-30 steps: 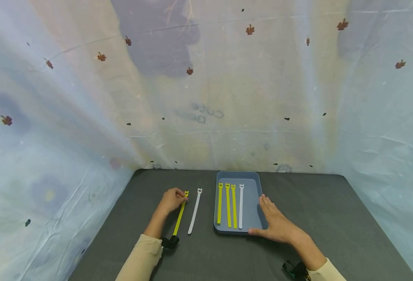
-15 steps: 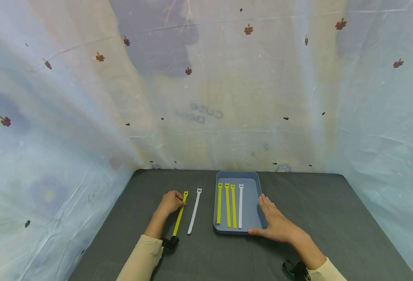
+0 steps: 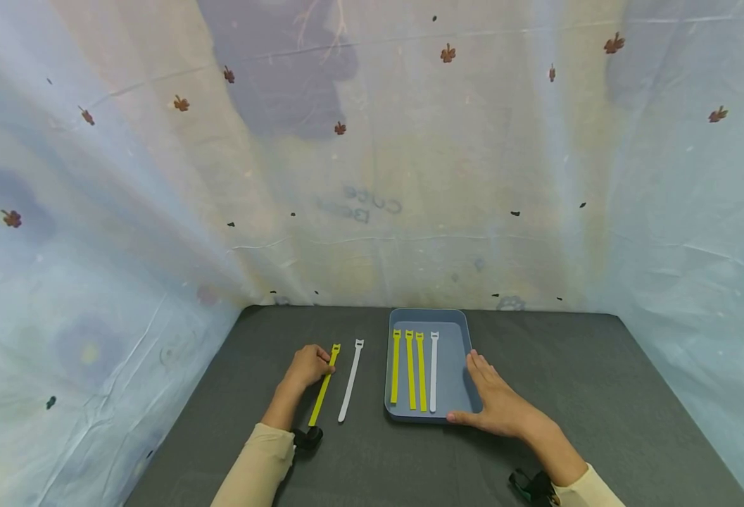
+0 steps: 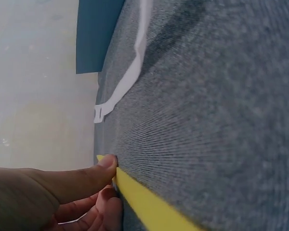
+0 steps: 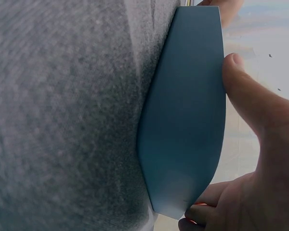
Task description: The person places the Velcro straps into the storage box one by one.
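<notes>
On the dark grey table lies a yellow strap (image 3: 322, 391), and my left hand (image 3: 322, 364) pinches it near its far, slotted end. The left wrist view shows the thumb and curled fingers (image 4: 103, 166) closed on that yellow strap (image 4: 149, 207). A white strap (image 3: 350, 380) (image 4: 130, 77) lies loose just to its right. A blue tray (image 3: 457, 320) holds three yellow straps (image 3: 410, 370) and one white strap (image 3: 433, 372) side by side. My right hand (image 3: 495, 403) rests against the tray's near right corner, fingers straight along the rim, thumb (image 5: 250, 96) on the tray wall (image 5: 188, 125).
Pale printed cloth walls (image 3: 372, 176) close in the table (image 3: 568, 380) at the back and on both sides. The blue tray's corner (image 4: 94, 33) shows beyond the white strap in the left wrist view. Bare mat lies right of the tray and along the front.
My left hand has slid slightly nearer along the yellow strap. The straps, the tray and my right hand stay where they were.
</notes>
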The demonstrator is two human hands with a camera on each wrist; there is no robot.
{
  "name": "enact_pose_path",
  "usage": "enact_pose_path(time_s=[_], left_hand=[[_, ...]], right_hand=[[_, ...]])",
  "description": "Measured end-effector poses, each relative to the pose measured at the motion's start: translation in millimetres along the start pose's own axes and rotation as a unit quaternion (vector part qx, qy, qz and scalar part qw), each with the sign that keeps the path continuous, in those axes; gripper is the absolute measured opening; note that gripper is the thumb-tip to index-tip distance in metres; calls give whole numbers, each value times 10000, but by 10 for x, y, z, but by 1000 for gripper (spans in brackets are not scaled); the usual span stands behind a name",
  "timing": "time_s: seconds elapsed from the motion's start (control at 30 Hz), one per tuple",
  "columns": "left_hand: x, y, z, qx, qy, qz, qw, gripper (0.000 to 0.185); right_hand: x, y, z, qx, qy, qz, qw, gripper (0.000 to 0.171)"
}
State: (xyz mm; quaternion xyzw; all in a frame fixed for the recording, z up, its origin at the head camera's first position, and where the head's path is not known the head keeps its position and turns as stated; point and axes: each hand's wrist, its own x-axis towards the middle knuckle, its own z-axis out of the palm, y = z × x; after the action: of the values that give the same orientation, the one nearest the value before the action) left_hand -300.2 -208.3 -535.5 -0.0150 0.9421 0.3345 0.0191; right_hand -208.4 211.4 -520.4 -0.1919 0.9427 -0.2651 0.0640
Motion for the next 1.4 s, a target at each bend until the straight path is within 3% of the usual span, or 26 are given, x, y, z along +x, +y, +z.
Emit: enact_pose_path(time_s=[0.5,0.8,1.0,1.4], left_hand=[[58,-84,36,11,8,113,9999,18],[69,-237,-10,-751,-320,71,9966,17],[63,-253,-53,-1219,-577,-65,9908,15],[38,-299,-103,-1800,-843,-15,9801,16]], right_hand=[[17,13,8,-34,11,15,10000,135],[37,18,5,-51,22,2,10000,135],[33,9,-6,-54,27,-23,10000,135],[18,30,9,29,8,-14,10000,134]])
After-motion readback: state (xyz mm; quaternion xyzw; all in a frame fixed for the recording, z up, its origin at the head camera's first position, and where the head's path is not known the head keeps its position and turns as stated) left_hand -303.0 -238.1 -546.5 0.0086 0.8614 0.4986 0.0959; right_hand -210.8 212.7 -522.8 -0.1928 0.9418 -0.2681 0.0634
